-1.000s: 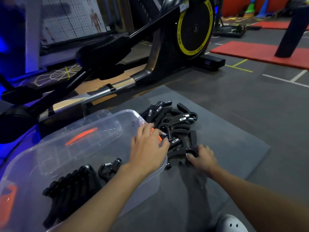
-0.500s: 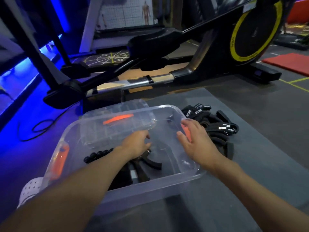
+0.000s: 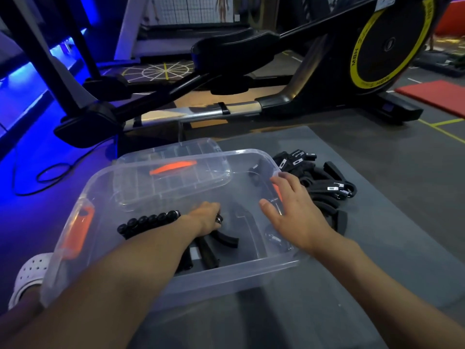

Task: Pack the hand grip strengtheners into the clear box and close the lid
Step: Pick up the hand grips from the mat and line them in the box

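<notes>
**Clear box half packed, one hand inside it**

Clear plastic makes the box (image 3: 239,275), which stands on a grey mat (image 3: 377,222) on the floor. The left hand (image 3: 205,219) reaches down into the box with the forearm stretched over the near wall. Its fingers are curled down around a hand grip strengthener (image 3: 225,238), so the hand grasps it; the metal spring shows just beside the knuckles and one black handle sticks out toward the right. The right hand (image 3: 294,210) lies on the right wall of the box with straight, spread fingers and holds nothing. Its thumb is on the inner side and the other fingers partly cover an orange latch (image 3: 276,191).

Inside the box, left of the left hand, a row of strengtheners (image 3: 148,220) lies side by side. The lid (image 3: 201,172), also clear and with an orange handle (image 3: 173,168), leans over the far part of the box. A pile of strengtheners (image 3: 324,182) waits on the mat, just right of the box.

Far behind the box stands a black exercise machine (image 3: 239,51) with a yellow-ringed wheel (image 3: 390,44). A red mat (image 3: 437,94) lies at the far right. Blue light falls on the floor at the left, where a black cable (image 3: 45,177) is looped. A white shoe (image 3: 30,273) with holes shows at the near left.
</notes>
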Demonstrator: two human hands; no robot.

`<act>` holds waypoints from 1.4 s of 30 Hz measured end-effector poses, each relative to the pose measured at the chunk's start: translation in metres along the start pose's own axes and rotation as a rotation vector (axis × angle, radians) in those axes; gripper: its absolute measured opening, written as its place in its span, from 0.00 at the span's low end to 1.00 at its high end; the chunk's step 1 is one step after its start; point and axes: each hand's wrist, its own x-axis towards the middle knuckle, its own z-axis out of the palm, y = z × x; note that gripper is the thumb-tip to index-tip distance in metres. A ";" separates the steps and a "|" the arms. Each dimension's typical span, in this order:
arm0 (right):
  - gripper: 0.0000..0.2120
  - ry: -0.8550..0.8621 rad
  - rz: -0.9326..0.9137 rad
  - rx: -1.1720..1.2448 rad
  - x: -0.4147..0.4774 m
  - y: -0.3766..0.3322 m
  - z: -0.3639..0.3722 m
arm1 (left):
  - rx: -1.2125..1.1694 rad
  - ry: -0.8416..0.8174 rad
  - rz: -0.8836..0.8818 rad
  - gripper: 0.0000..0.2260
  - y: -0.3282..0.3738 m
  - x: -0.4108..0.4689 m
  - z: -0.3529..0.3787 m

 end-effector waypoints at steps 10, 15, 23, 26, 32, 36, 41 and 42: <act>0.26 0.003 0.010 0.014 0.000 0.000 0.001 | -0.062 0.044 0.013 0.07 -0.005 -0.002 0.000; 0.26 -0.002 0.015 0.001 0.000 -0.002 0.000 | -0.040 0.136 0.090 0.07 0.000 -0.019 -0.030; 0.25 0.014 0.023 -0.019 -0.001 -0.003 0.000 | 0.035 0.181 0.090 0.08 -0.034 -0.048 -0.057; 0.25 0.013 0.023 -0.023 -0.001 -0.003 0.001 | -0.002 0.183 0.087 0.08 -0.045 -0.055 -0.058; 0.24 0.018 0.018 -0.021 -0.001 -0.001 0.003 | -0.065 0.216 0.088 0.09 -0.063 -0.065 -0.054; 0.24 0.027 0.021 -0.034 -0.001 -0.002 0.003 | -0.093 0.237 0.071 0.08 -0.072 -0.068 -0.050; 0.24 0.019 0.032 -0.053 -0.001 -0.003 0.002 | -0.156 0.225 0.088 0.06 -0.075 -0.069 -0.048; 0.24 0.018 0.035 -0.055 -0.001 -0.003 0.002 | -0.171 0.229 0.098 0.06 -0.075 -0.069 -0.047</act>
